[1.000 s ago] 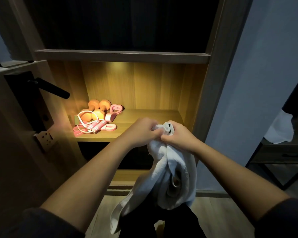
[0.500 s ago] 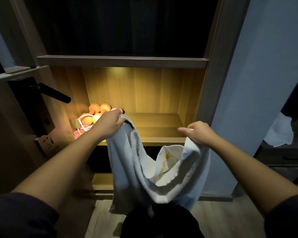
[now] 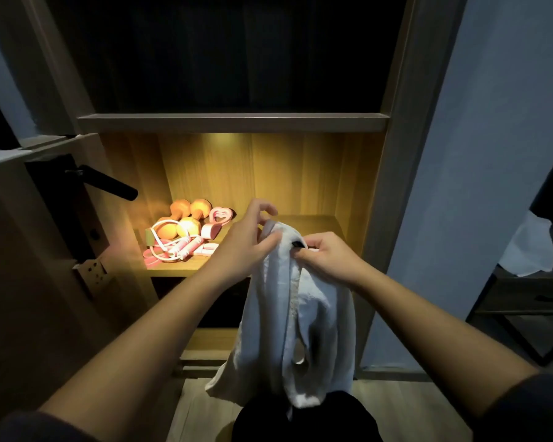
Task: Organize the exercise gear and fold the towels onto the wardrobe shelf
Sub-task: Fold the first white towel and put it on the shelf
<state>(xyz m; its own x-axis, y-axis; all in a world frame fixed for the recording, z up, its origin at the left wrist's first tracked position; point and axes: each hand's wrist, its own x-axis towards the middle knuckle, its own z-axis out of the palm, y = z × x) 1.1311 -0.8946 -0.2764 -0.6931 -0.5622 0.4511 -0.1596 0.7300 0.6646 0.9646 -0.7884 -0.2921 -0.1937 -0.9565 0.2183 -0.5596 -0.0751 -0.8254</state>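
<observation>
1. Left of centre, the exercise gear (image 3: 186, 237) sits bunched at the left end of the lit wardrobe shelf (image 3: 320, 223); its bare right part looks the natural place for towels.
2. At centre, the left hand (image 3: 240, 247) pinches the top edge of the white towel (image 3: 300, 330) with thumb and forefinger, other fingers lifted loose; the towel hangs bunched in front of the shelf.
3. Just right, the right hand (image 3: 329, 260) curls round the same edge beside a dark tag; best to match both corners evenly, letting the weight straighten the cloth before halving it.
4. Far right, another white cloth (image 3: 530, 250) waits — probably next.
</observation>
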